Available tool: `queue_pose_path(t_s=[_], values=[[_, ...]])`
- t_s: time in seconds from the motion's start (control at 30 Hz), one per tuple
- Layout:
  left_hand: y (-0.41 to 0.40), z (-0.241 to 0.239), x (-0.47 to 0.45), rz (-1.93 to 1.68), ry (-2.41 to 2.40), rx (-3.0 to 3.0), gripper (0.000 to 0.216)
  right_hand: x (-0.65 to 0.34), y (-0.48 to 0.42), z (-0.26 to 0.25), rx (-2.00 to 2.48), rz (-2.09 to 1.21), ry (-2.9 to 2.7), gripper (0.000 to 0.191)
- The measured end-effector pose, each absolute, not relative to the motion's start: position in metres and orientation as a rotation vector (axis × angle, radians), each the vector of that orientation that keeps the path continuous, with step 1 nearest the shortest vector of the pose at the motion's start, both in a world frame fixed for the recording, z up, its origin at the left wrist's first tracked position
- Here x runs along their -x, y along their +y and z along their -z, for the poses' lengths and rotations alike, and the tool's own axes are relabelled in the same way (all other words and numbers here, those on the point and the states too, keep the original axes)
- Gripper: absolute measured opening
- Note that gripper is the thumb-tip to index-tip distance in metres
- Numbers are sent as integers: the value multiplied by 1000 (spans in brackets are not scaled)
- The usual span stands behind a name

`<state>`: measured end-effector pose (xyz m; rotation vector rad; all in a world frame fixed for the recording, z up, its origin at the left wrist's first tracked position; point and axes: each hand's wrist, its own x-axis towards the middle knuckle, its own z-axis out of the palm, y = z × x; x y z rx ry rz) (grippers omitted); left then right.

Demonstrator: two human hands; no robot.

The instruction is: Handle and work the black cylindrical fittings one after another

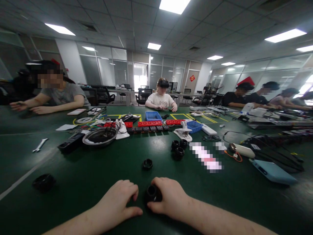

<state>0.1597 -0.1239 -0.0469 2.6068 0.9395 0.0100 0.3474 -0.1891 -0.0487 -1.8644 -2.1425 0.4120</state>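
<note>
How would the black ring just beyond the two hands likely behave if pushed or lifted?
The black ring is likely stiff, as it keeps a clear round outline. It is probably light for its size, since its middle looks hollow. Its opening faces up, so a nudge would probably slide it, though its round wall might roll if tipped over.

The room around me looks part office, part workshop. Overhead and towards the back it is all office: a tiled ceiling [139, 16] with bright light panels [174, 6], tall glass partitions [107, 67] and black chairs [104, 94] with armrests. The long green surface [110, 166] says workshop, with a wrench [40, 145], blue bins [153, 116] and tangled black cables [274, 153] spread over it. People [160, 99] sit around it as at a shared workplace, and the one straight across wears a dark headset [163, 84].
</note>
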Motion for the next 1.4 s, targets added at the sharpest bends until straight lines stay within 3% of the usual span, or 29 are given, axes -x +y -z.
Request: queue_pose_path(t_s=[0.1,0.37,0.63,0.8,0.97,1.13,1.3,1.4], values=[[-122,46,-158,-29,905,-2586,20,-383,-201,46,1993,-356,-2016,29],[-120,50,-158,-35,904,-2552,21,-482,-198,42,2524,-211,-1605,36],[-123,44,-161,-38,915,-2559,21,-501,-143,42,2451,-159,-1628,35],[-119,44,-159,-19,899,-2530,20,-512,-156,29,2504,-178,-1600,43],[-114,49,-159,-38,854,-2571,21,-483,-187,4,2414,-186,-1742,30],[-113,49,-161,-68,804,-2597,21,-418,-167,-5,2016,-380,-2068,41],[-115,49,-161,-73,829,-2631,19,-358,-118,15,2084,-151,-2218,53],[-115,50,-162,-54,868,-2616,17,-344,-108,23,2054,-154,-2289,41]])
